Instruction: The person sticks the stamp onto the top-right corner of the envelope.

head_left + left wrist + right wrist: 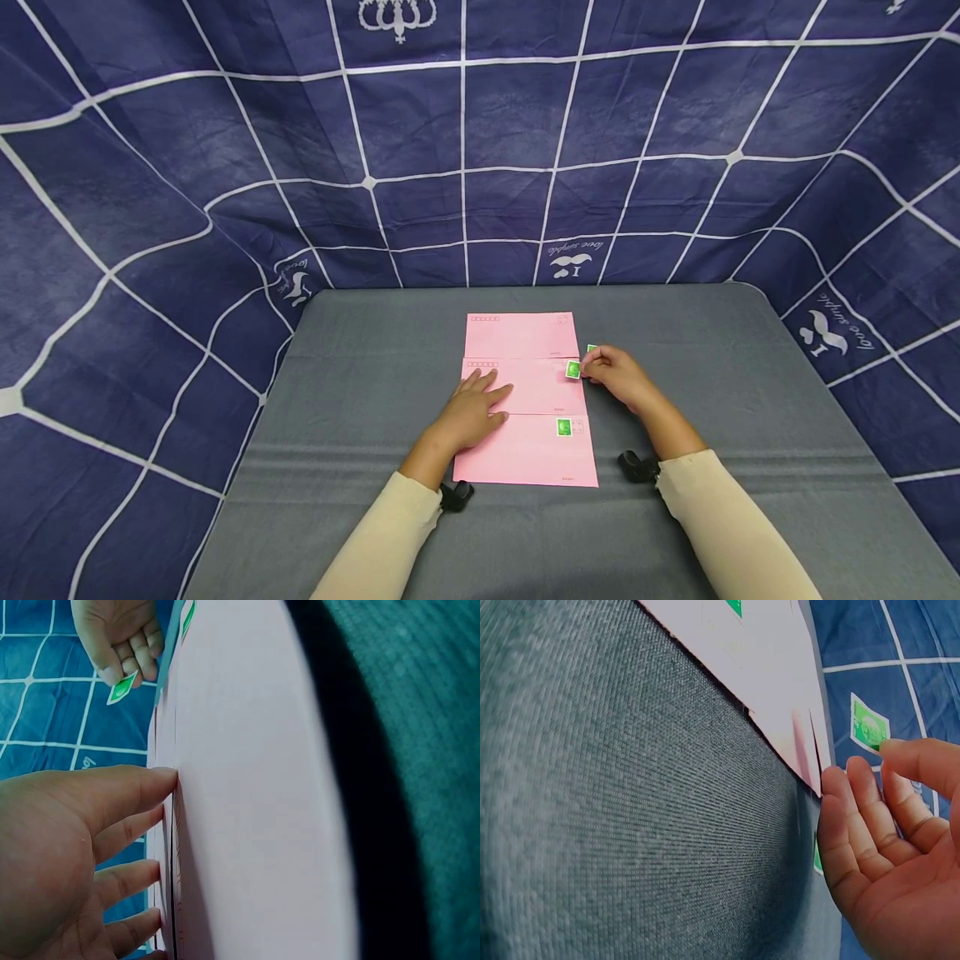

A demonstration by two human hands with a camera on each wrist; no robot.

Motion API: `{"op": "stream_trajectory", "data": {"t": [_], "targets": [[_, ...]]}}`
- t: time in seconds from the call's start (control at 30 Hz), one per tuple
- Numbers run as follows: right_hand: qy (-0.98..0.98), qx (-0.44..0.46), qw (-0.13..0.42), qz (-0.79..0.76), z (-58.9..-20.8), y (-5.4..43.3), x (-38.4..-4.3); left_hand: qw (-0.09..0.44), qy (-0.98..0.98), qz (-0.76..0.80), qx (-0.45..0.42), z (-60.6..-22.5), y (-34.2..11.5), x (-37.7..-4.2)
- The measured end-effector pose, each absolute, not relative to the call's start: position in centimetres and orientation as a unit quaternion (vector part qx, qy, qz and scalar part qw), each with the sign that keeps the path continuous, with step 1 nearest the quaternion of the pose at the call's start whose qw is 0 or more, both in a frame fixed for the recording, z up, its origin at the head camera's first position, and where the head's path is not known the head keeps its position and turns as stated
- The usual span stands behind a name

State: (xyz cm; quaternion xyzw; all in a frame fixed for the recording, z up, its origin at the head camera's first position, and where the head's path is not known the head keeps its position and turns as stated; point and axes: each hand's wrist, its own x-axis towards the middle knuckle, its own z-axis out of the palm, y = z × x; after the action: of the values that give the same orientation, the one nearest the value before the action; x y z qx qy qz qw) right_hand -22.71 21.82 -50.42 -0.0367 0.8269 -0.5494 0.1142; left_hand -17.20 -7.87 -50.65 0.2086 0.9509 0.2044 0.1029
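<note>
Three pink envelopes lie in a column on the grey table: a far envelope (517, 336), a middle envelope (528, 390) and a near envelope (517, 454). My left hand (471, 412) rests with spread fingers on the left part of the middle envelope, its thumb by the near one. Between thumb and forefinger my right hand (617, 377) pinches a green stamp (573, 369) by its edge, over the middle envelope's right end. In the right wrist view the held stamp (870, 725) stands clear of the paper. Another green stamp (564, 427) sits at the near envelope's upper right.
A further green stamp (592, 349) lies on the grey table (360, 375) just beyond my right hand, partly hidden by it. Dark blue cloth (510, 125) with white lines surrounds the table's back and sides. Black straps (637, 467) circle both wrists.
</note>
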Motion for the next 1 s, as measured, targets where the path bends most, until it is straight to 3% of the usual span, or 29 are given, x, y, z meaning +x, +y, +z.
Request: {"op": "stream_trajectory", "data": {"t": [1.0], "targets": [[0.843, -0.052, 0.107, -0.525, -51.0, 20.5, -23.9, 0.103, 0.950, 0.207, 0.212, -50.9, -8.0, -17.3]]}}
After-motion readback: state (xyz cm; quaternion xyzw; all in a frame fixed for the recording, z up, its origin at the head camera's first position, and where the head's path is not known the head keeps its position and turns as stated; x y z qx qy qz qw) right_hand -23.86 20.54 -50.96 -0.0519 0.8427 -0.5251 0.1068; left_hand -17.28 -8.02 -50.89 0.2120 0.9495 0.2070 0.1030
